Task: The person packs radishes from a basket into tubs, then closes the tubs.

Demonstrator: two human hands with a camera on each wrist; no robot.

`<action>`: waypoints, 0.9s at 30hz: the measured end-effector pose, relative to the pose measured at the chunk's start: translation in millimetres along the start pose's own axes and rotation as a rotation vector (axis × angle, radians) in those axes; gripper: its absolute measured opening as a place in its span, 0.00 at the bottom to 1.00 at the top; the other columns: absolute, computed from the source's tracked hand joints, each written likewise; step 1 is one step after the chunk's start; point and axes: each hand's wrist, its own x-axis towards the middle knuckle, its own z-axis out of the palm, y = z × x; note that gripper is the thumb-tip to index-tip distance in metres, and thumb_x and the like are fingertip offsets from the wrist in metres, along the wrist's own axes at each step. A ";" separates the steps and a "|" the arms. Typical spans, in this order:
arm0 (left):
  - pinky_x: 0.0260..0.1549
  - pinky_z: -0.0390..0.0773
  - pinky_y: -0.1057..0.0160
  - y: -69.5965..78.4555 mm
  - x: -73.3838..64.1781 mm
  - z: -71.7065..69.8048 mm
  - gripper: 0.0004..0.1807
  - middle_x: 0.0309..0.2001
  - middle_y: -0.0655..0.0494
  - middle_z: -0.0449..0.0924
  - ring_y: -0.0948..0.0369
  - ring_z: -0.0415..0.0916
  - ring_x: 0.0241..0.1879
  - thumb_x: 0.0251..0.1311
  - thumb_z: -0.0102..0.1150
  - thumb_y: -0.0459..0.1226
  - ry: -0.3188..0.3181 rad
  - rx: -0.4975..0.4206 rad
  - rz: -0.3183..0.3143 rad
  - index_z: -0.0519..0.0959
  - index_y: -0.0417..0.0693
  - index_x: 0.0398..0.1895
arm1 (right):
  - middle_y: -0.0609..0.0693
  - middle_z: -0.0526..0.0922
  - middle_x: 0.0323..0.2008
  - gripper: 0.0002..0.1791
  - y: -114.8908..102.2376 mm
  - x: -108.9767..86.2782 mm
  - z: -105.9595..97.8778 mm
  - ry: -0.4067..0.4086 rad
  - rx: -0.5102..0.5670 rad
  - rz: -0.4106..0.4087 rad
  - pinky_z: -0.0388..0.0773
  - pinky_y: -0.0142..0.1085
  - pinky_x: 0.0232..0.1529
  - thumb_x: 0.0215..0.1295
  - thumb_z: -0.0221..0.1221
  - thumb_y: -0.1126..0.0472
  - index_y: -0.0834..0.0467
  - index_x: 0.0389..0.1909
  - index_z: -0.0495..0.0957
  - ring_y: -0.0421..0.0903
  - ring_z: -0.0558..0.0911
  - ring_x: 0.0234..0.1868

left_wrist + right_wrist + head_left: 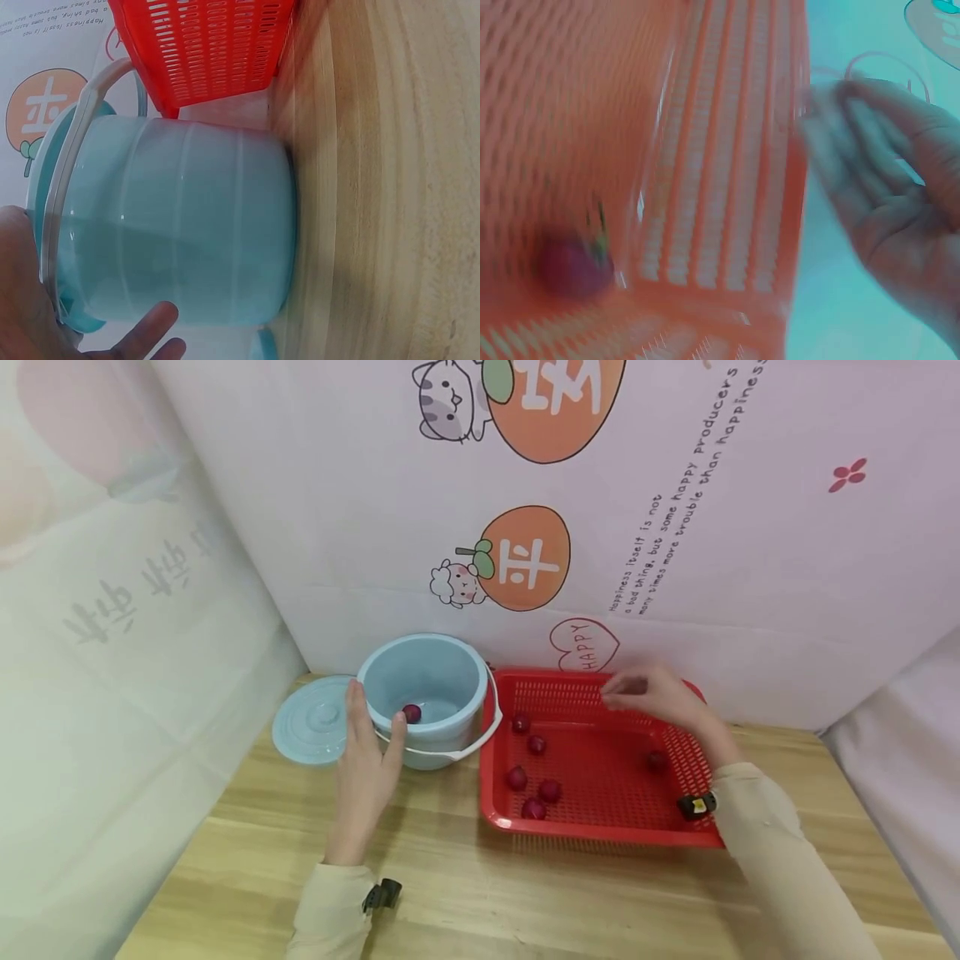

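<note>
Near the far basket rim (551,676), the right hand (657,696) seemingly hovers.

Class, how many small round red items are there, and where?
7 items: one in the blue bucket, five at left in the red basket, one at its right. More may be hidden.

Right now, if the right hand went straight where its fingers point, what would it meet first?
The right hand would probably meet the blue bucket, across the red basket, though depth is unclear.
</note>
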 end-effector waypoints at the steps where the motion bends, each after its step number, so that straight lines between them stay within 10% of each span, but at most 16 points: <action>1: 0.41 0.80 0.33 0.1 0.8 -0.2 0.46 0.87 0.65 0.33 0.33 0.76 0.62 0.78 0.40 0.64 0.001 -0.001 0.004 0.36 0.59 0.88 | 0.58 0.90 0.40 0.08 1.0 -1.7 -2.6 -0.029 -0.087 0.007 0.85 0.38 0.45 0.69 0.70 0.67 0.66 0.45 0.88 0.52 0.89 0.41; 5: 0.42 0.80 0.32 0.7 4.1 -1.7 0.46 0.86 0.66 0.33 0.34 0.74 0.64 0.79 0.40 0.64 0.007 -0.002 0.021 0.36 0.59 0.88 | 0.50 0.89 0.38 0.07 3.0 -7.2 -10.3 -0.147 -0.334 0.110 0.84 0.48 0.47 0.65 0.73 0.64 0.61 0.41 0.88 0.51 0.86 0.42; 14: 0.43 0.80 0.32 6.3 13.1 -4.0 0.47 0.87 0.65 0.32 0.35 0.72 0.67 0.78 0.40 0.65 0.002 -0.010 0.032 0.36 0.59 0.88 | 0.56 0.85 0.38 0.13 8.7 -11.9 -22.3 -0.306 -0.479 0.325 0.82 0.54 0.48 0.61 0.74 0.62 0.65 0.40 0.84 0.56 0.82 0.43; 27: 0.40 0.81 0.34 1.9 2.8 -4.8 0.47 0.87 0.63 0.33 0.34 0.76 0.63 0.78 0.39 0.66 -0.028 -0.005 0.003 0.37 0.57 0.88 | 0.54 0.78 0.38 0.20 2.3 -27.3 -0.7 -0.510 -0.434 0.598 0.80 0.49 0.41 0.54 0.79 0.56 0.57 0.37 0.77 0.55 0.77 0.45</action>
